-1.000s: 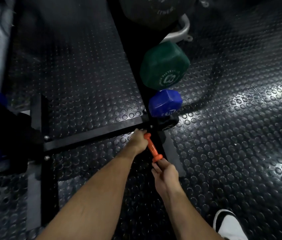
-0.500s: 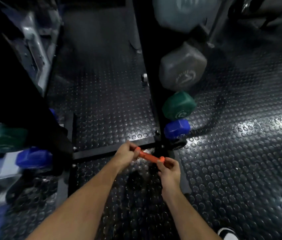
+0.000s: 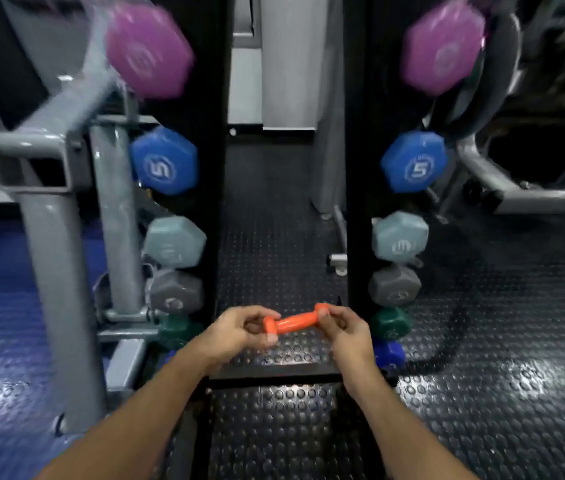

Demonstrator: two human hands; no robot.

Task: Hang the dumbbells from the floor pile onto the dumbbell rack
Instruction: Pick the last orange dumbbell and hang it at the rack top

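Note:
A small orange dumbbell (image 3: pixel 294 322) lies level between my hands, low in front of the black dumbbell rack (image 3: pixel 357 168). My left hand (image 3: pixel 239 332) pinches its left end and my right hand (image 3: pixel 345 332) pinches its right end. The rack's two uprights carry dumbbells whose ends show in pairs: purple (image 3: pixel 442 50), blue marked 5 (image 3: pixel 414 161), pale teal (image 3: pixel 400 237), grey (image 3: pixel 394 287), green (image 3: pixel 391 323) and a small blue one (image 3: pixel 389 353) at the bottom. The orange dumbbell hangs in the gap between the uprights, touching neither.
A grey steel machine frame (image 3: pixel 59 209) stands close on the left, beside the rack's left upright (image 3: pixel 217 168). The rack's black base bar (image 3: pixel 274 370) crosses the studded rubber floor (image 3: pixel 481 393) below my hands. Another grey frame (image 3: pixel 502 181) is at the right rear.
My view has tilted up from the floor to the rack front. The orange dumbbell has turned from slanted to level and risen between the uprights, still held at both ends.

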